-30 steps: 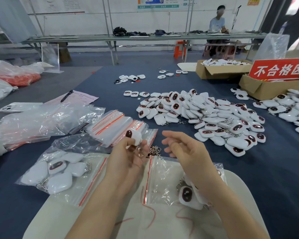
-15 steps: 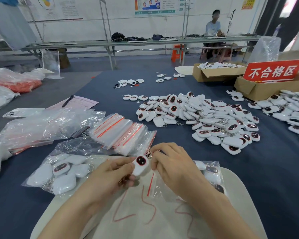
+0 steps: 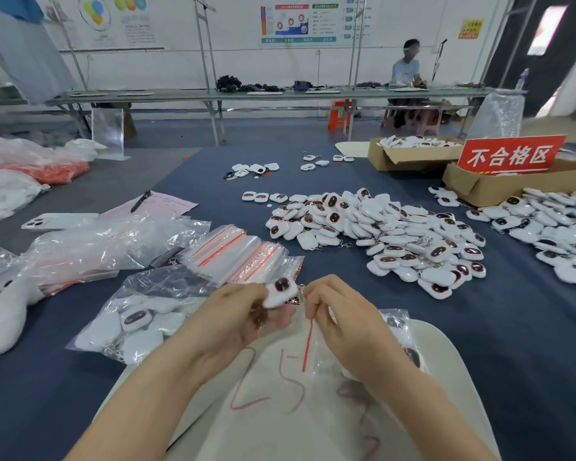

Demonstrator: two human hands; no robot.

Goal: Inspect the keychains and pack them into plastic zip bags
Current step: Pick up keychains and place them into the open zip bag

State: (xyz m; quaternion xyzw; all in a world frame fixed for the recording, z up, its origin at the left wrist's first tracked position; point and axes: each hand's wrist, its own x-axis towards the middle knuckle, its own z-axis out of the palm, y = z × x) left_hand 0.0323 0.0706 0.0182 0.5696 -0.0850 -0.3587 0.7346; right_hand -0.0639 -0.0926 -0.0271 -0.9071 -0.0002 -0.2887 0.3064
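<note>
Your white keychain [image 3: 280,291], dark oval face up, is clamped in the fingers of your left hand [image 3: 233,322]; just right, fingers of your right hand [image 3: 345,322] pinch the zip bag [image 3: 308,346].

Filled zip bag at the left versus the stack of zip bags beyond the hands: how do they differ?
The filled zip bag bulges with white keychains; the stack of zip bags is empty and flat. The filled zip bag lies singly; the stack is many bags fanned over each other. Both are clear plastic on the blue table cover.
</note>
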